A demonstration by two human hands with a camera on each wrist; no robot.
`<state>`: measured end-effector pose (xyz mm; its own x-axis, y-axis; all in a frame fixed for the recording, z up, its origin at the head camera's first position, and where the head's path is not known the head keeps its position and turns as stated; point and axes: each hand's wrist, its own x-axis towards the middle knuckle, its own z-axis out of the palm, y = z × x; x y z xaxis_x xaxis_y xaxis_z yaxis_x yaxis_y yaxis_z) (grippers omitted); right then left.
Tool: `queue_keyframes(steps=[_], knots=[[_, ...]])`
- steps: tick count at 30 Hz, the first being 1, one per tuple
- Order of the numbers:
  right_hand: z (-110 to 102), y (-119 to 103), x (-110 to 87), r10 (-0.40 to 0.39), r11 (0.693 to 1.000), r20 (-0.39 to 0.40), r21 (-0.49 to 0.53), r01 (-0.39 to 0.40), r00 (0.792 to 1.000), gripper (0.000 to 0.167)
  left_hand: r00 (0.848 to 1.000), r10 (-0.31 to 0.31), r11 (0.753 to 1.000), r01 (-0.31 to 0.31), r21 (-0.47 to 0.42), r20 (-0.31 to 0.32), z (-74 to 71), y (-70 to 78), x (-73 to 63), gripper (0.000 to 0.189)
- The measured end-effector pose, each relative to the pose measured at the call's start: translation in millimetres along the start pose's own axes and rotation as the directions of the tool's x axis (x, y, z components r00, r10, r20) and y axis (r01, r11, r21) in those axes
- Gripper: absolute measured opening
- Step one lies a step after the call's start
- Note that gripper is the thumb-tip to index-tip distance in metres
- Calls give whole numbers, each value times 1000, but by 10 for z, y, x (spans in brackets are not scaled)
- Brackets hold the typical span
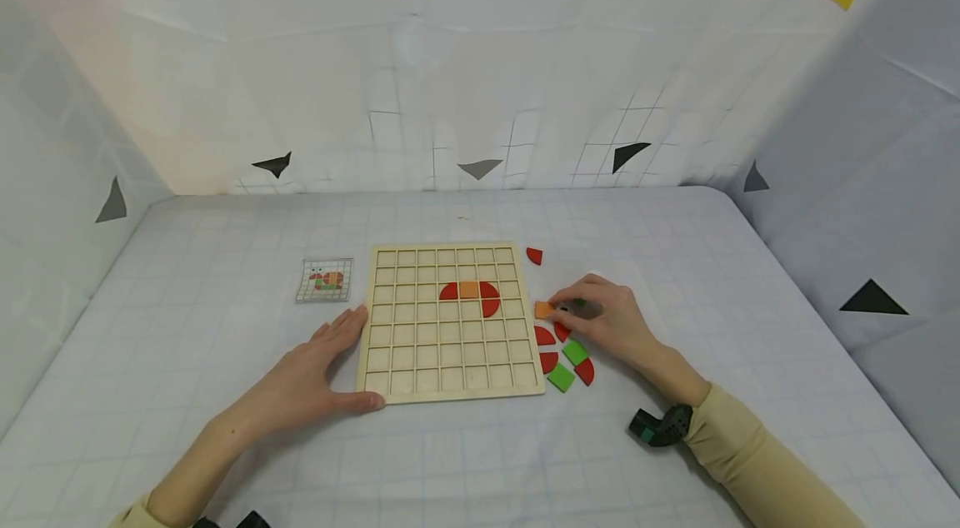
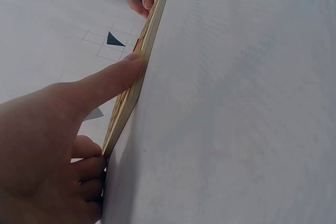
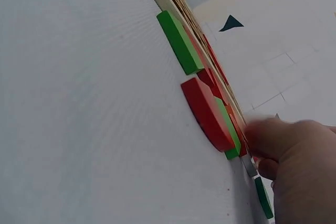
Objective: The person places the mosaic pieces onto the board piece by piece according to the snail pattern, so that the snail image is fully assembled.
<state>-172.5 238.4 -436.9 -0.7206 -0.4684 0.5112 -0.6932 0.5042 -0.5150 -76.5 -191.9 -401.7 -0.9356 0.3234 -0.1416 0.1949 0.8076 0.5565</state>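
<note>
Orange square (image 1: 542, 310) beside wooden grid board (image 1: 450, 334)

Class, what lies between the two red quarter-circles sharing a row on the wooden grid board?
An orange square tile, on the wooden grid board, as the head view shows.

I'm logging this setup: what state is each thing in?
Grid board: flat, partly filled, four pieces set in
Picture card: face up
Loose red pieces: unplaced, right of board
Loose green pieces: unplaced
Black-marked piece: loose, partly hidden
Loose orange square: unplaced
Left hand: spread, touching board
Right hand: pinching loose orange square
</note>
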Motion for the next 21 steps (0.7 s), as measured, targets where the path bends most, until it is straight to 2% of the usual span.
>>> queue_keyframes(steps=[7, 13, 17, 21], knots=[[9, 15, 6, -21, 1000, 4, 20, 20, 1000, 30, 1000, -7, 1000, 7, -3, 5, 0, -5, 0, 119], [38, -3, 2, 0, 1000, 4, -3, 0, 1000, 29, 1000, -4, 1000, 4, -6, 6, 1, -1, 4, 119], [56, -41, 4, 31, 999, -4, -25, -31, 1000, 28, 1000, -2, 1000, 3, -8, 8, 2, -1, 7, 119], [64, -51, 2, 109, 994, -21, -29, -109, 994, 29, 1000, -3, 1000, 3, -7, 7, 1, 0, 7, 119]])
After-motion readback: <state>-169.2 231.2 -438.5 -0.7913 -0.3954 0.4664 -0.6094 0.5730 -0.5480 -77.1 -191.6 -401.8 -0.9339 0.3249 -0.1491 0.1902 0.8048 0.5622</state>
